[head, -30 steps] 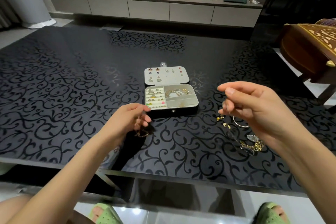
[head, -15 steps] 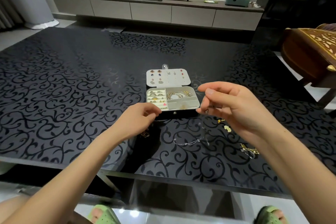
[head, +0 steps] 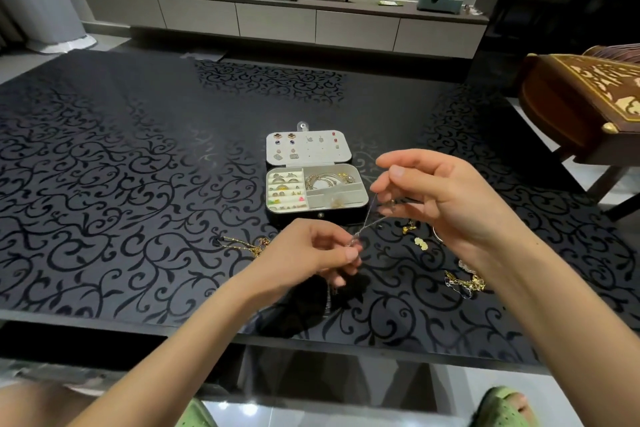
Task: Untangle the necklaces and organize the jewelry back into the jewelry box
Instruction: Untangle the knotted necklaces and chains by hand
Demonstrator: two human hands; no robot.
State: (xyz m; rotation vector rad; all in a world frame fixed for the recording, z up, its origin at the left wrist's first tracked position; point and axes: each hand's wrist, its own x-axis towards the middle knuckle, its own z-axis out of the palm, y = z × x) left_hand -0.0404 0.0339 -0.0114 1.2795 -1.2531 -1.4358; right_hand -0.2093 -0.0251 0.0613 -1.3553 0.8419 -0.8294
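Observation:
An open jewelry box (head: 360,206) lies mid-table, its lid flat behind it with earrings pinned on, its tray holding rings and gold bangles. A thin silver necklace (head: 369,224) is stretched between both hands just in front of the box. My left hand (head: 313,250) pinches its lower end. My right hand (head: 440,198), higher and to the right, pinches its upper end. A gold chain (head: 247,246) lies left of my left hand. A tangle of gold and silver chains (head: 465,281) lies by my right wrist, with small gold charms (head: 420,243) near it.
The black glass table (head: 138,184) with a scroll pattern has its near edge close to my knees. A carved wooden chest (head: 585,104) stands off its right side. A TV cabinet (head: 277,17) runs along the far wall.
My left hand put the gold chain down at the left and took the silver necklace's lower end. My right hand moved left and lifted the necklace off the table.

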